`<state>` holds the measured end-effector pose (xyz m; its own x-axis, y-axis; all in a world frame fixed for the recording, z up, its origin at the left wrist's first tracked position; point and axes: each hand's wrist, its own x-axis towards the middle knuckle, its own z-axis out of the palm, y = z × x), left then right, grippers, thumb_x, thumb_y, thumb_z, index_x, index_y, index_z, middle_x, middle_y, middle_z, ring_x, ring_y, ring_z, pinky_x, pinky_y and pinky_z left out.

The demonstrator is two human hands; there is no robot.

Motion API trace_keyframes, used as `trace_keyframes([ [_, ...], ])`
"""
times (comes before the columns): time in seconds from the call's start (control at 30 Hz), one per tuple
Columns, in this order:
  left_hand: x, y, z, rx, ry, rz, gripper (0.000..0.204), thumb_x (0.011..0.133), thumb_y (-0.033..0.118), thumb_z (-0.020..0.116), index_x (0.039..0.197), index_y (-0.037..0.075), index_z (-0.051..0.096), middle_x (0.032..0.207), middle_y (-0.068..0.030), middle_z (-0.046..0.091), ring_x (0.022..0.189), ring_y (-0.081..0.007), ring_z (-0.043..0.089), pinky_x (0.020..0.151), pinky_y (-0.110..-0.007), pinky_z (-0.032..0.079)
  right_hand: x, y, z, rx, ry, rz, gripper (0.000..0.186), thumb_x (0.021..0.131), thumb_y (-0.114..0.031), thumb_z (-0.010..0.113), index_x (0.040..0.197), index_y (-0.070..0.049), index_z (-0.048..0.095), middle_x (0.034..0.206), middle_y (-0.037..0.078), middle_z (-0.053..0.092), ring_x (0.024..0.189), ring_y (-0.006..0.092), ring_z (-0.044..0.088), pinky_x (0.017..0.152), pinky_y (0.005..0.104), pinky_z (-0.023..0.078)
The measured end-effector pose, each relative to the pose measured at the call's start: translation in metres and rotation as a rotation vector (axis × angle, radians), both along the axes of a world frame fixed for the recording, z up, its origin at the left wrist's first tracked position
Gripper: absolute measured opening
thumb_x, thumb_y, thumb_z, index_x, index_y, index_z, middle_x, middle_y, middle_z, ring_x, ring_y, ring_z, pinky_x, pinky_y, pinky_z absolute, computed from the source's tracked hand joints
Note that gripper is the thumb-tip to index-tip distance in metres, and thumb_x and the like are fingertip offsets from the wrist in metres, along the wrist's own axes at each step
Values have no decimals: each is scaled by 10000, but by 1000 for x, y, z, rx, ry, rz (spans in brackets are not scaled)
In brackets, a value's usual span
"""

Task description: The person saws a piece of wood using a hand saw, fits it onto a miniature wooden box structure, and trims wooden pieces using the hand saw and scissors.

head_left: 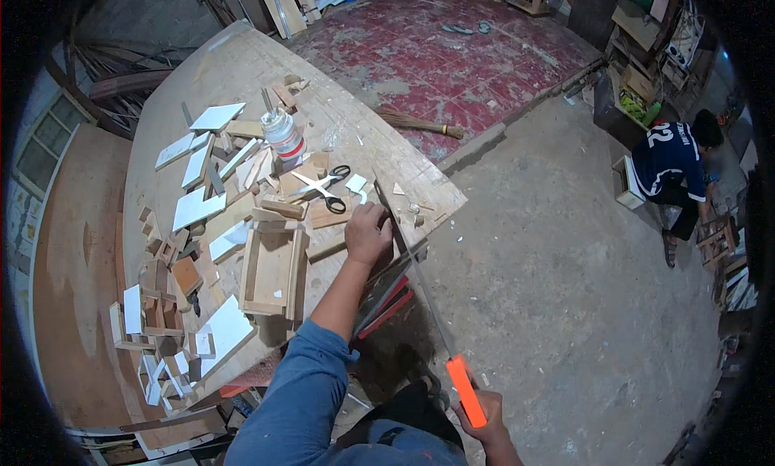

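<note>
My right hand point(483, 417) grips the orange handle of a handsaw point(440, 325), low on the right. Its long narrow blade runs up and away past the table's edge, close to the right side of my left hand. My left hand point(370, 235) is closed over a wooden strip point(327, 247) at that edge, pressing it against the tabletop; its fingertips are mostly hidden. A small white piece point(356, 183) lies just beyond my fingers. Black-handled scissors point(324, 190) lie spread on the table nearby. Left of my forearm stands an open wooden box frame point(274, 270).
Wood offcuts and white panels point(226, 334) cover much of the table's left side, around a clear jar point(284, 135). A broom point(420, 122) lies beyond the table. At far right, a person point(674, 159) in a dark shirt sits low beside stacked things.
</note>
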<state>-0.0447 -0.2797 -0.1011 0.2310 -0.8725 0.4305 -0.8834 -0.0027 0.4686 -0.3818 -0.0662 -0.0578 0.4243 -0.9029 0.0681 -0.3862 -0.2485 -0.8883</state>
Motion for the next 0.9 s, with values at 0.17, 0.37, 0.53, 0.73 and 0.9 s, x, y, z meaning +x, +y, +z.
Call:
trace_keyframes([
  [0.17, -9, -1, 2, -68, 0, -4, 140, 731, 125, 651, 842, 53, 604, 842, -124, 573, 842, -320, 560, 722, -422, 469, -13, -1, -32, -40, 31, 68, 197, 775, -204, 735, 891, -56, 674, 655, 104, 616, 558, 303, 612, 512, 369, 475],
  [0.37, -8, 3, 3, -30, -55, -57, 167, 752, 138, 649, 900, 65, 628, 849, -117, 572, 845, -321, 561, 726, -418, 472, 2, 16, -38, 96, -85, -88, 200, 822, -241, 685, 783, -52, 632, 603, 108, 562, 521, 326, 569, 485, 374, 450],
  [0.53, -13, 10, 0, 5, -19, -148, 217, 709, 157, 691, 891, 65, 617, 836, -117, 558, 833, -327, 562, 704, -413, 476, 37, 0, -22, -69, 157, -10, 239, 838, -245, 665, 723, -45, 605, 584, 121, 537, 522, 340, 570, 471, 399, 440],
  [0.73, -17, 15, -5, -16, 8, -147, 214, 668, 118, 679, 853, 62, 588, 815, -115, 542, 808, -331, 555, 685, -417, 480, 111, -103, -16, -111, -187, -74, 247, 838, -198, 676, 683, -36, 572, 563, 150, 508, 501, 338, 550, 455, 407, 412],
  [0.9, -14, 13, 2, 0, -86, -156, 196, 670, 114, 672, 836, 70, 576, 800, -104, 529, 811, -321, 538, 676, -423, 474, 78, -53, -38, -72, -30, -16, 236, 820, -182, 660, 675, -32, 550, 547, 154, 497, 461, 344, 510, 441, 407, 359],
])
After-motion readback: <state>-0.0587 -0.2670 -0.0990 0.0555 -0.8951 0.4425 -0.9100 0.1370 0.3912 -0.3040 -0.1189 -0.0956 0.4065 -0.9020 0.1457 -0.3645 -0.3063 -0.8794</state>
